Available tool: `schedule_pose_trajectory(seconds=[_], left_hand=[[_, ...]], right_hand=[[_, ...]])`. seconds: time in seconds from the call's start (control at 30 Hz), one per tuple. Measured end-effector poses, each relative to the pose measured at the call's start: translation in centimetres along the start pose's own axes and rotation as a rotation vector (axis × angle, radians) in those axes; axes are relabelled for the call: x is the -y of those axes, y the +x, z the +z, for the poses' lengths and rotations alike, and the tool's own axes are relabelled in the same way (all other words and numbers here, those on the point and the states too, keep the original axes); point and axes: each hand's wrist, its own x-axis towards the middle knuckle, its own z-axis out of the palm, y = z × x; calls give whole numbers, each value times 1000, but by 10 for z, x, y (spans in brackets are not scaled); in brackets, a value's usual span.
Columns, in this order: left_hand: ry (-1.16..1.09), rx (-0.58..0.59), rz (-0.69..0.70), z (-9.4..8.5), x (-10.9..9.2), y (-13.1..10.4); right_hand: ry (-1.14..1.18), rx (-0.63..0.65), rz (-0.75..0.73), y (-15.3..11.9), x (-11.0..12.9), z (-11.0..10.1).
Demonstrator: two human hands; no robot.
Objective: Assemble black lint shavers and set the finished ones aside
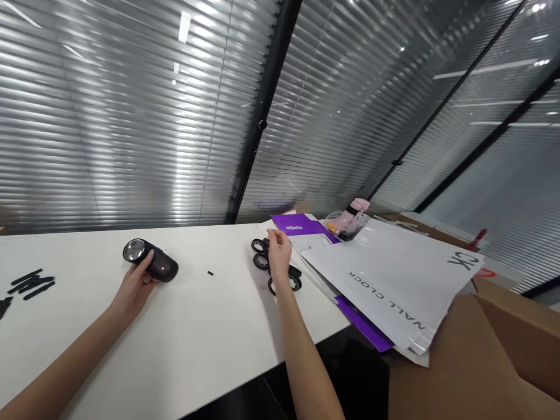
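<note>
My left hand (pixel 139 286) is wrapped round a dark fabric shaver (pixel 161 266), its round metal mesh head turned up to the far left. My right hand (pixel 280 251) hovers over or touches a group of black rings (pixel 261 261) on the white table. Its fingertips are pinched together, and whatever lies between them cannot be made out. Another black ring (pixel 296 283) shows beside my right wrist, partly covered by it. Between the two hands lies a small black piece (pixel 210 273).
Several black strips (pixel 32 282) lie at the table's left. To the right are purple packaging (pixel 293 223), a large white bag marked wall clock (pixel 385 274), a pink object (pixel 355 211) in clear plastic and an open cardboard box (pixel 450 361). A glass wall with blinds (pixel 131 116) stands behind.
</note>
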Motion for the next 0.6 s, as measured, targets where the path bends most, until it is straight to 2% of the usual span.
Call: schedule_pose_trajectory(seconds=[0.13, 0.23, 0.4, 0.6], left_hand=[[1, 21, 5, 1, 1, 0], [-9, 20, 11, 3, -1, -3], [-11, 23, 8, 6, -3, -5], [-18, 14, 11, 6, -3, -4]], right_hand=[[-203, -41, 48, 12, -31, -52], [-321, 3, 86, 18, -50, -71], [-396, 140, 120, 25, -70, -75], [-414, 231, 111, 32, -78, -66]])
